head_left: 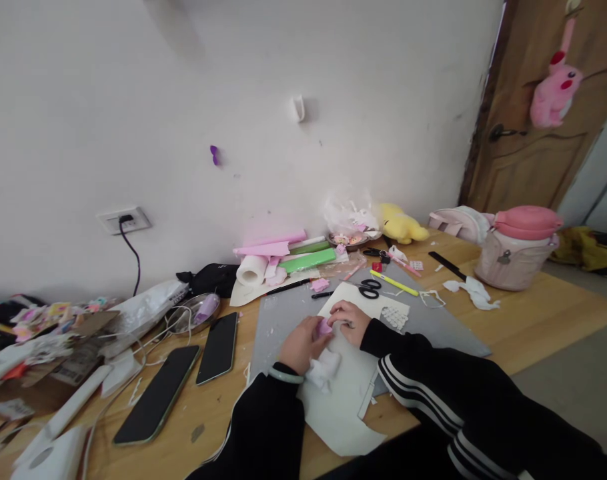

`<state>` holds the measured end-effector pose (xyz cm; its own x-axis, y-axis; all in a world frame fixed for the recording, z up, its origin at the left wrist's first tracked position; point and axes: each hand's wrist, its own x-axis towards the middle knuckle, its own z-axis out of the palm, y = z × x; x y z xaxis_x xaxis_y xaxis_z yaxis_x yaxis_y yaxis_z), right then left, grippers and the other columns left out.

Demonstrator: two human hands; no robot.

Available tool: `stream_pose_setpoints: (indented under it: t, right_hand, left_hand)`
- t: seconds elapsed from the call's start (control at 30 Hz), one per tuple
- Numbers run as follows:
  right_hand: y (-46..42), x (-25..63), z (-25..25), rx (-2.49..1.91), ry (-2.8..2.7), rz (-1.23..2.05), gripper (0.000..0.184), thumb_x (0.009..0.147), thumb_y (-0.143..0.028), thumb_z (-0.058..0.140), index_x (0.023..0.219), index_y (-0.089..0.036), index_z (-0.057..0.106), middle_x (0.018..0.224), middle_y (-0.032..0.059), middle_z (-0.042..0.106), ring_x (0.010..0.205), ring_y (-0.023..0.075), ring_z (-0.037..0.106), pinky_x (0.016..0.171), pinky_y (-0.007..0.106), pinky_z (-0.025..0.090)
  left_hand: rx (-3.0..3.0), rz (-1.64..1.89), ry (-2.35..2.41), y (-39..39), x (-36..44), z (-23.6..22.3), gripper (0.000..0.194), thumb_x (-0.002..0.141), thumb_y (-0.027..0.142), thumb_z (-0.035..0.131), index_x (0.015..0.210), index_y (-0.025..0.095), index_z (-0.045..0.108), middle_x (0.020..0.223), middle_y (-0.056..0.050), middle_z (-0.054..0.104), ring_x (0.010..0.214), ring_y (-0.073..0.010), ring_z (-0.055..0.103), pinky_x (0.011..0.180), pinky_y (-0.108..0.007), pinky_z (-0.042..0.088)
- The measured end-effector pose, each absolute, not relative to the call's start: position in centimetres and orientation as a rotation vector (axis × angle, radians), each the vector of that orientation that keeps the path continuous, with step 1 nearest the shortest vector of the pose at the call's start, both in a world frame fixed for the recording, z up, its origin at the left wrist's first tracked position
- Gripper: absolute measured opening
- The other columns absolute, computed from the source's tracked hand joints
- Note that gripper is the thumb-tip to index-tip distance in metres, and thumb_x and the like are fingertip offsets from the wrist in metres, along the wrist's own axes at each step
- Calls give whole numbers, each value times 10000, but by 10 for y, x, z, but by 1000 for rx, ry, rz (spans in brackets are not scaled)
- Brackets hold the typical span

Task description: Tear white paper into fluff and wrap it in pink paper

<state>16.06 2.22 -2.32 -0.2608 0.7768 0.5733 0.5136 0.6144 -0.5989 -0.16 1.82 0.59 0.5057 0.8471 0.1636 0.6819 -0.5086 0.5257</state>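
Between my two hands is a small pink piece [324,327], too small to tell if it is paper or foam. My left hand [302,343] pinches it from the left, a pale bangle round the wrist. From the right, my right hand [351,321] curls its fingers at the piece's edge. A crumpled white tissue [324,370] lies just under my left hand. Both hands are over a cream paper sheet [341,407] on a grey mat [283,327]. Right of my right hand sits a patch of small white foam dots [395,317].
Black-handled scissors [369,289] and a yellow pen [394,283] lie behind my hands. Two phones [158,393] rest on the left. A pink-lidded container [516,250] stands at the right. Rolled pink and green sheets [308,260] and a tissue roll [252,270] are by the wall.
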Motion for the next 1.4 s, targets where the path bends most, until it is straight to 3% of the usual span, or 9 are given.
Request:
stream_pose_setpoints:
  t: [0.2, 0.43, 0.63, 0.73, 0.8, 0.97, 1.13, 1.27, 1.4]
  right_hand:
    - [29, 156, -40, -1003, -2012, 262, 345, 491, -9, 435, 736, -183, 603, 813, 54, 529, 760, 182, 488, 702, 329, 420]
    - [24, 158, -26, -1024, -1918, 418, 372, 529, 34, 361, 705, -198, 593, 784, 26, 518, 742, 137, 507, 689, 273, 427]
    - [21, 156, -21, -984, -1939, 398, 68, 650, -172, 525, 679, -169, 586, 786, 64, 555, 739, 163, 530, 705, 305, 437]
    - [21, 159, -12, -1078, -1851, 418, 163, 718, -262, 483, 621, -161, 565, 708, 61, 564, 655, 145, 527, 638, 283, 438]
    - [22, 161, -7, -1162, -1775, 397, 209, 737, -260, 449, 572, -166, 536, 644, 48, 554, 618, 138, 518, 614, 275, 430]
    - [27, 164, -5, -1308, -1603, 402, 132, 663, -215, 495, 539, -172, 501, 604, 31, 555, 585, 134, 509, 572, 263, 416]
    - [28, 163, -7, -1400, -1484, 520, 83, 592, -208, 546, 563, -180, 473, 574, -11, 529, 525, 111, 474, 544, 251, 411]
    - [30, 164, -14, -1415, -1538, 568, 113, 566, -150, 544, 631, -183, 457, 583, -28, 509, 528, 110, 474, 547, 251, 413]
    - [32, 165, -21, -1456, -1638, 436, 211, 489, -84, 590, 656, -175, 498, 716, 29, 536, 705, 178, 510, 689, 336, 416]
  left_hand:
    - [2360, 571, 1259, 21, -3, 2, 266, 756, 333, 446, 962, 181, 516, 847, -37, 567, 753, -154, 527, 683, -244, 401]
    - [2339, 537, 1297, 19, -1, 7, 277, 746, 313, 465, 984, 178, 506, 876, -44, 572, 807, -164, 531, 722, -254, 402]
    - [2316, 608, 1252, 19, -2, 4, 345, 702, 284, 519, 1023, 162, 487, 953, -67, 557, 878, -168, 518, 776, -256, 390]
    - [2260, 703, 1306, 18, -2, 6, 393, 708, 307, 500, 1060, 142, 446, 965, -78, 543, 890, -174, 512, 792, -272, 385]
    - [2229, 750, 1357, 15, -2, 9, 316, 736, 285, 442, 1015, 136, 453, 934, -77, 551, 866, -172, 516, 779, -276, 385]
    - [2188, 706, 1561, 11, -5, 19, 143, 758, 271, 364, 760, 182, 477, 755, -48, 566, 740, -188, 528, 667, -278, 376]
    - [1989, 829, 1537, 15, -9, 15, 91, 660, 195, 449, 571, 201, 427, 535, 10, 457, 576, -175, 463, 560, -262, 312]
    - [1855, 984, 1404, 21, -6, 7, 106, 697, 180, 394, 592, 197, 391, 550, 26, 427, 565, -142, 433, 549, -237, 321]
    - [1744, 1109, 1279, 23, 1, 4, 100, 768, 260, 331, 698, 198, 366, 602, 44, 404, 513, -102, 408, 492, -199, 343]
